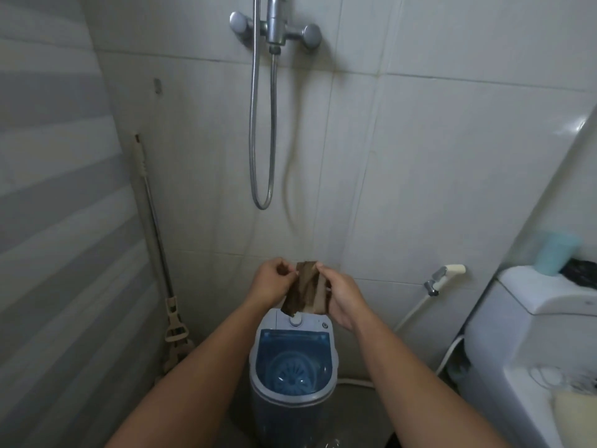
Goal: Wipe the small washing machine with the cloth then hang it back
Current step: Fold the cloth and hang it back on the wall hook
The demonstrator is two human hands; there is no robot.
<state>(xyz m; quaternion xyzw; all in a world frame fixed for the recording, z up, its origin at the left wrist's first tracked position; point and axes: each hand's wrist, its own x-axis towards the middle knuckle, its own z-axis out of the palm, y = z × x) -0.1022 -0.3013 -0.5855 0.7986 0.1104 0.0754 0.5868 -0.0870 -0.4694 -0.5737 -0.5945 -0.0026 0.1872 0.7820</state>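
Both hands, left [273,281] and right [342,299], pinched the cloth [307,291] above the washer [292,360]; wiping seemingly hadn't begun, hanging remained.

A brown, matt cloth [307,287], streaked in lighter and darker bands, is seen to be soft and creased. The small washing machine [292,370] is made of smooth grey-white plastic, with a lid [295,344] of translucent blue plastic that carries a faint sheen. The wall tiles [420,156] are glazed, pale and smooth, with darker grout lines. The shower mixer [276,27] is of dull brushed metal, and its hose [253,124] is of ribbed, shiny metal. The mop handle [151,202] is of metal with beige plastic fittings. The toilet tank [533,318] is of glossy white ceramic.
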